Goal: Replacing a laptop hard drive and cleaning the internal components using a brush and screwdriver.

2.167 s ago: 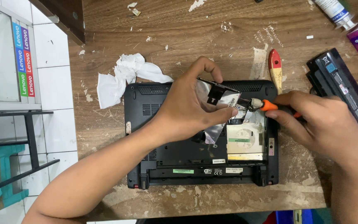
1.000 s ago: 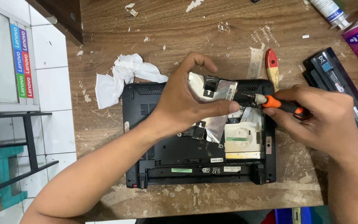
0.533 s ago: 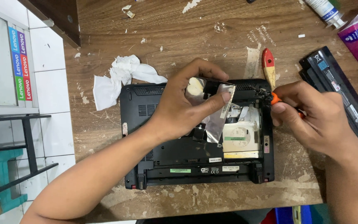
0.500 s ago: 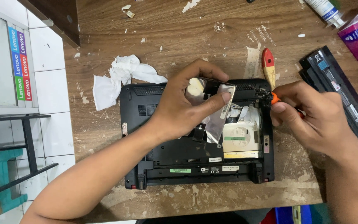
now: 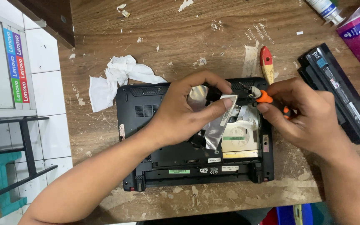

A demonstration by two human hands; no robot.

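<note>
The left hand (image 5: pixel 180 114) rests on the laptop (image 5: pixel 155 125) (upturned, near the table's (image 5: pixel 180 37) front edge), thumb and fingers pinching up a foil flap (image 5: pixel 213 125). The right hand (image 5: pixel 309 116) is clenched around an orange screwdriver (image 5: pixel 265 97), its tip at the laptop's far edge. A battery (image 5: pixel 342 91) lies toward the right edge.

**One head-worn camera looked straight down on a workbench**

The single view came from the person's head, facing almost vertically down and set close. The wooden table (image 5: pixel 180 37) filled most of the frame, an opened laptop (image 5: pixel 146 137) near centre; both forearms entered from the bottom edge, with tiled floor (image 5: pixel 46 83) at left.
</note>
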